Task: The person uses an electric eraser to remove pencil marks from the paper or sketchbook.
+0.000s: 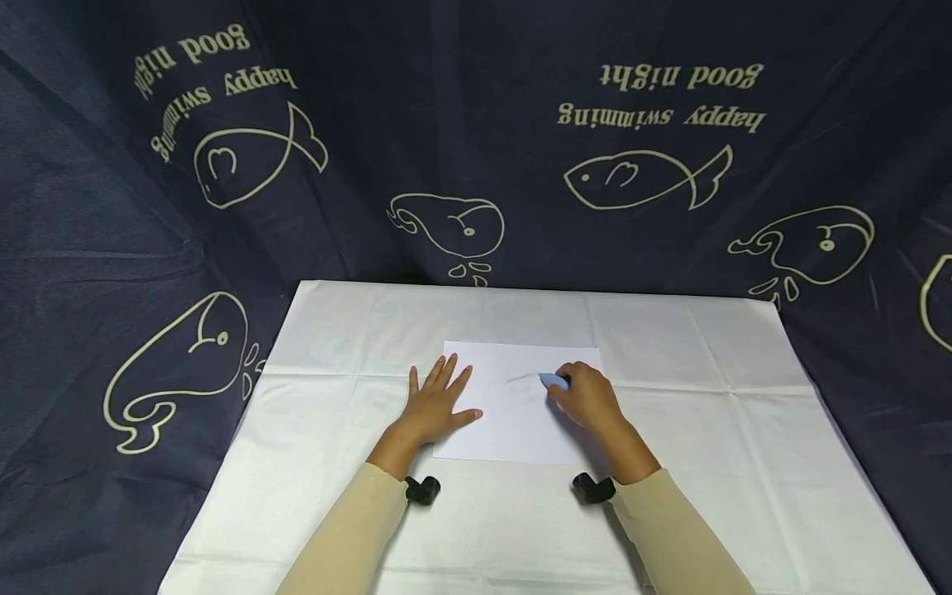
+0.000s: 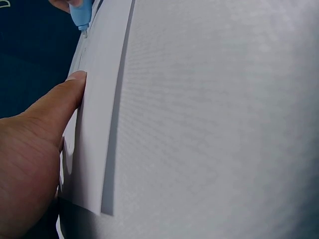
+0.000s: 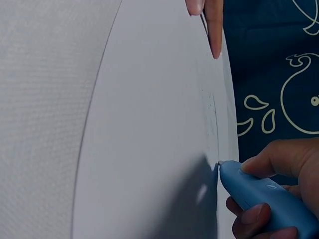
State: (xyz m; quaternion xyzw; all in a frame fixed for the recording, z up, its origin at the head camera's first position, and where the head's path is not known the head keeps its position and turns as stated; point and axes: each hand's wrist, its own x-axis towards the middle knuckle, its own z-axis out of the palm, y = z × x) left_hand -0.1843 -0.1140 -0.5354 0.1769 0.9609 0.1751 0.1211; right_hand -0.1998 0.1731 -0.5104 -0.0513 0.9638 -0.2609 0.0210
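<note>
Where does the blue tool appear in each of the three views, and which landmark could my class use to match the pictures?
Head: the blue tool is slightly right of and below centre, held in the right hand.
Left wrist: the blue tool is at the top, left of centre, cut off by the upper edge.
Right wrist: the blue tool is at lower right, its tip towards the left.
Shared landmark: the white sheet.
</note>
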